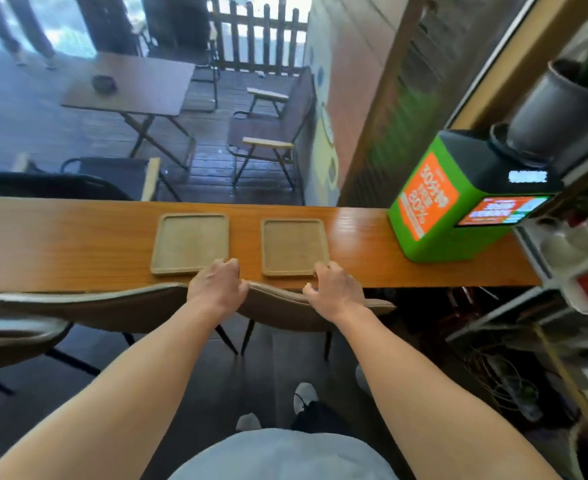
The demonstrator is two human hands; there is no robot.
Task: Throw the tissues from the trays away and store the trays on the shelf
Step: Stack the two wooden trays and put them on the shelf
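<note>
Two square tan trays lie side by side on a long wooden counter [60, 244]. The left tray [190, 242] and the right tray [292, 245] both look empty; no tissue shows on either. My left hand [218, 284] rests at the near right corner of the left tray, fingers curled at its rim. My right hand [334, 287] sits at the near right corner of the right tray, fingers touching its edge. Whether either hand grips its tray is unclear.
A green and orange kiosk box [434, 206] stands on the counter's right end. A white shelf unit [569, 258] with cups and a potted plant [562, 105] rises at the right. Two chair backs [112, 303] stand between me and the counter. Beyond the glass are patio tables and chairs.
</note>
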